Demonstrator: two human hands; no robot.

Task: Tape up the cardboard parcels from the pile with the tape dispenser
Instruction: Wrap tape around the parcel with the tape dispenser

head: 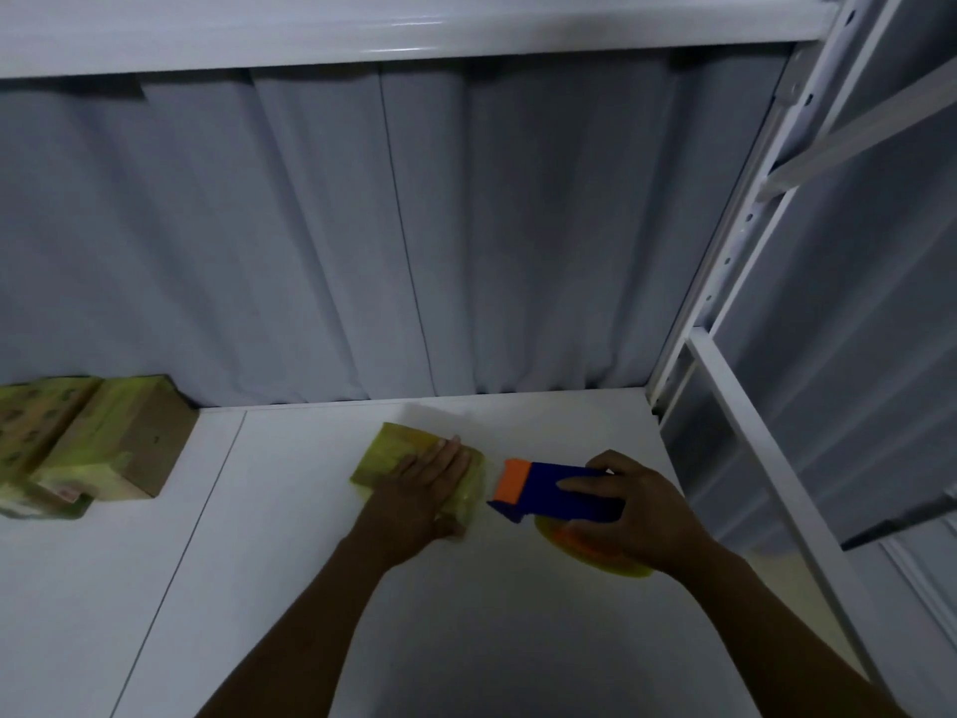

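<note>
Pressing down with straight fingers, the left hand (pixel 430 484) is laid flat on the parcel (pixel 393 448) on the table (pixel 310 588), well apart from the pile (pixel 103 443). The tape dispenser (pixel 559 492) is gripped by the curled right hand (pixel 637 515) just beside the parcel. Should pressure be relaxed, the parcel may be dragged by the tape (pixel 595 559); fingertips (pixel 455 443) near the orange end (pixel 512 481) may be caught.

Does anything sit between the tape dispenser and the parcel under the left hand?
Nothing visible. Only a strip of bare table separates the tape dispenser in the right hand from the parcel that the left hand presses down.
</note>
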